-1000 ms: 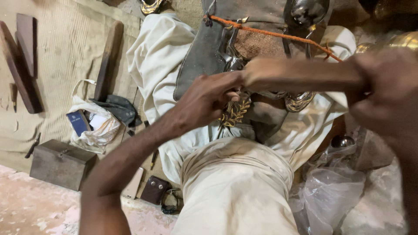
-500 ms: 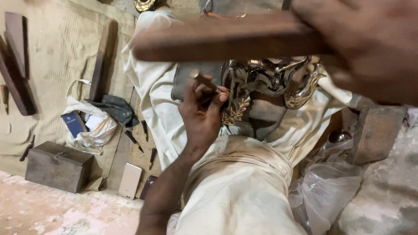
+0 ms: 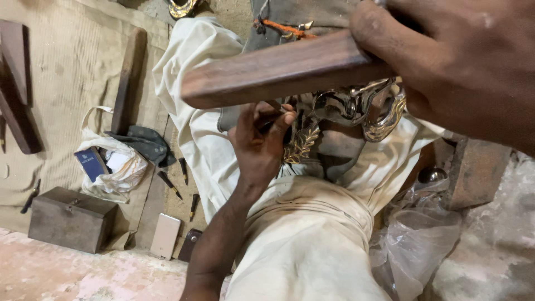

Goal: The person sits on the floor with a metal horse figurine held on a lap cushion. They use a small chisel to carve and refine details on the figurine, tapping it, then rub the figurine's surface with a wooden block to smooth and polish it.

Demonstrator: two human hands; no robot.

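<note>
My right hand [image 3: 457,67] fills the upper right, close to the camera, shut around a brown wooden bat [image 3: 278,72] that slants left above my lap. Below it my left hand [image 3: 259,142] pinches a small dark punch, mostly hidden by the fingers, against a shiny silver and gold metal ornament [image 3: 356,106]. A gold leaf-shaped part [image 3: 301,146] of the ornament shows beside my left fingers. The ornament rests on my lap, over cream cloth [image 3: 301,234].
On the mat to the left lie a white bag with a blue book [image 3: 108,161], a dark metal box [image 3: 69,217], a pale phone [image 3: 165,236], several small chisels [image 3: 170,184] and wooden planks [image 3: 16,106]. Crumpled plastic [image 3: 418,234] and a brick [image 3: 473,173] sit at the right.
The wooden bat in my right hand has risen off the ornament toward the camera and now slants. My left hand stays at the ornament with the punch.
</note>
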